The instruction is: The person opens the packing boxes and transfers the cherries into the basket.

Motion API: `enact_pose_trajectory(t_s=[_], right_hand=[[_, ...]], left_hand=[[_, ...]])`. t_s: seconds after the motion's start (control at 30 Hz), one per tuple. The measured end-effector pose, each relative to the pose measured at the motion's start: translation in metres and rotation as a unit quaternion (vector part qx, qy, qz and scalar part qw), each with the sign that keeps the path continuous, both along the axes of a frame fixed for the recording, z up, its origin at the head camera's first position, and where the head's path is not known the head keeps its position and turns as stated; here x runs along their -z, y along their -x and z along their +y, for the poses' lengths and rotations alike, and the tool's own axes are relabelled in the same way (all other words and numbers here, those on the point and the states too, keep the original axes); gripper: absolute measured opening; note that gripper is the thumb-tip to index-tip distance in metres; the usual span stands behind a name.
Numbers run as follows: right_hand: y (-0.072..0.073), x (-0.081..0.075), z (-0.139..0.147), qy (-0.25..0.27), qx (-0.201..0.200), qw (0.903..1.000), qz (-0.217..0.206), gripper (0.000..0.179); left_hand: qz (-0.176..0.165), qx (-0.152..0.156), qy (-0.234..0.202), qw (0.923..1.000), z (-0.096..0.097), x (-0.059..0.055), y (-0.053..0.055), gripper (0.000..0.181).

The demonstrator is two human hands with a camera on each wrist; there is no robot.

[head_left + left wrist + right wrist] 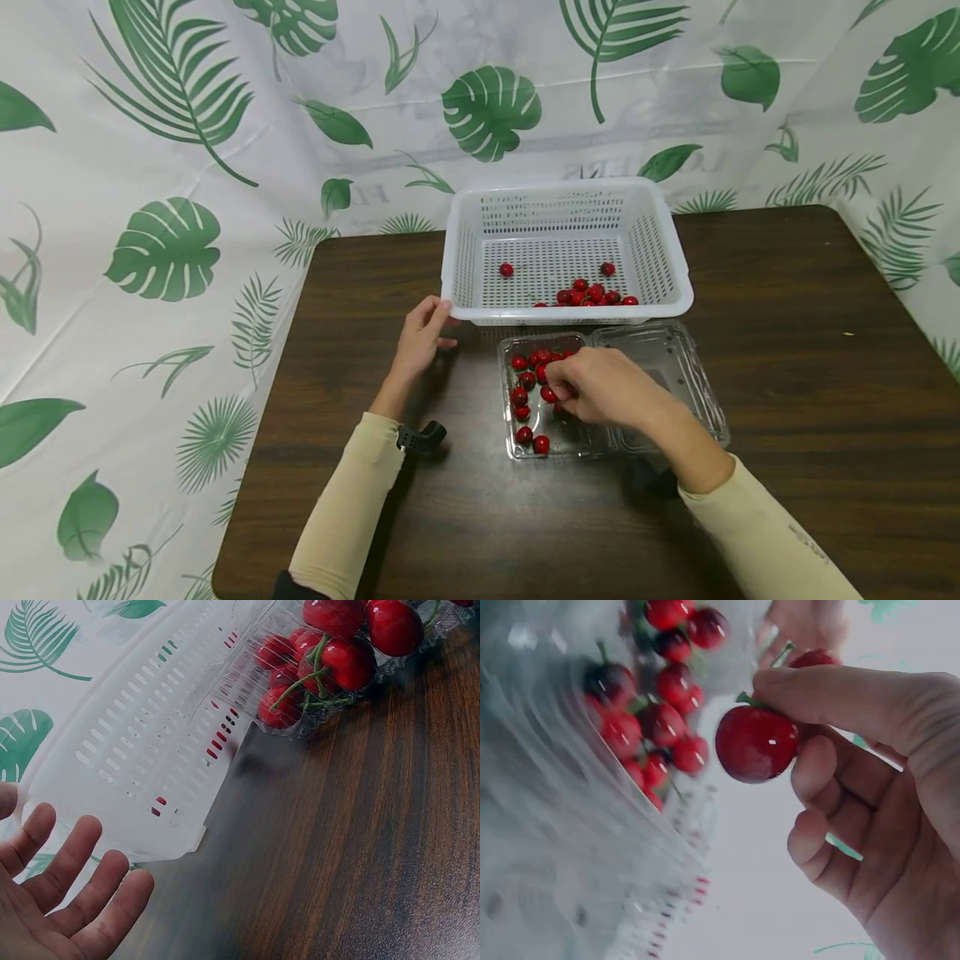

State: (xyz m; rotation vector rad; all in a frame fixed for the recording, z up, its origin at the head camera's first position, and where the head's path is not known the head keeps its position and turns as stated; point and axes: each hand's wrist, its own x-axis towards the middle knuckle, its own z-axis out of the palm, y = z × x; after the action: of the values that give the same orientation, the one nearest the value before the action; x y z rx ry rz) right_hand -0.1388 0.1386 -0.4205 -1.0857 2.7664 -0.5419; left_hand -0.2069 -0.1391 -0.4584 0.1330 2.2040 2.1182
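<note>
The right hand [603, 387] is nearly closed, thumb and forefinger pinching one glossy cherry [756, 746] beside its green stem, the other fingers loosely bent. Light pressure from the pads should be enough; squeezing harder could bruise the skin or let the round fruit slip. In the head view, with 12 o'clock at the far side, this hand is over the clear container [542, 418], whose loose cherries [520, 397] lie mostly toward 9 o'clock of it. Stems [319, 673] cross there, so handling one fruit at a time, slowly, should avoid dragging its neighbours. The lid [675, 375] lies on the table [810, 333] at 3 o'clock from the hand, best not nudged by the forearm. Between 9 and 10 o'clock, the left hand [420, 337] touches the 8 o'clock corner of the white basket [510, 314], fingers relaxed and spread, gripping no fruit; that light contact seems enough for steadying. The basket sits at 12 o'clock, cherries clustered at its 5 o'clock side, two singles apart toward 8 and 4.
</note>
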Motion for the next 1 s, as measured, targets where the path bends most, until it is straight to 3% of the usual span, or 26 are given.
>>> enact_pose_trajectory(t_s=[0.2, 0.47, 0.77, 1.0], right_hand=[[0.016, -0.018, 0.013, 0.047, 0.017, 0.9962, 0.071, 0.036], [0.044, -0.028, 0.03, 0.08, 0.081, 0.9839, 0.138, 0.026], [0.071, -0.018, 0.046, 0.081, 0.101, 0.969, 0.21, 0.022], [0.083, -0.004, 0.054, 0.059, 0.118, 0.9687, 0.21, 0.016]], left_hand=[[0.003, 0.002, 0.006, 1.0, 0.0, 0.002, 0.001, 0.024], [0.011, -0.003, -0.002, 0.9999, -0.004, 0.029, 0.014, 0.03], [0.025, -0.015, 0.011, 0.9995, -0.003, 0.032, 0.015, 0.028], [0.017, -0.01, 0.005, 0.9998, -0.003, 0.028, 0.013, 0.029]])
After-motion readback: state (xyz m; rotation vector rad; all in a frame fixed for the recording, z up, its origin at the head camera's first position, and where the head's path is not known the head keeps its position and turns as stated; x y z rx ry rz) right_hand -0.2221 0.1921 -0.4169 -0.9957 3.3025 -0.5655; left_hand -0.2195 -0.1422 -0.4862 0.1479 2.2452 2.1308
